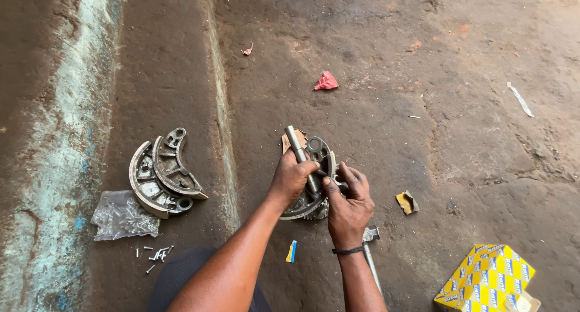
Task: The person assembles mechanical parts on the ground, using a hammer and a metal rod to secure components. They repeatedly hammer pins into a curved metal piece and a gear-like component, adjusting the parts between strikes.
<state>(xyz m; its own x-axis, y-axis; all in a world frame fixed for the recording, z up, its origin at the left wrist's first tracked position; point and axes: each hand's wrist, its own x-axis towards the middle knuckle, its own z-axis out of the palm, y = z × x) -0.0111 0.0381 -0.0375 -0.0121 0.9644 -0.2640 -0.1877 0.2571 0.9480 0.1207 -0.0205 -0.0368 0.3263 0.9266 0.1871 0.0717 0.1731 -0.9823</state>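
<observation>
brake shoe [314, 167]: gripped between left hand [292, 176], closed on steel rod [300, 155], and right hand [349, 204]; bare floor [423, 76] ahead.

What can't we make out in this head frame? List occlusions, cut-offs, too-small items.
- Head view: lower part of the brake shoe is hidden by the left hand and right hand.
- Metal rod: its lower end is covered by the left hand's grip.
- Hammer: mostly hidden behind the right wrist.
- Yellow box: cut off by the bottom edge.
- Loose rivets: too small to count.
- Plastic bag: contents unclear.
</observation>
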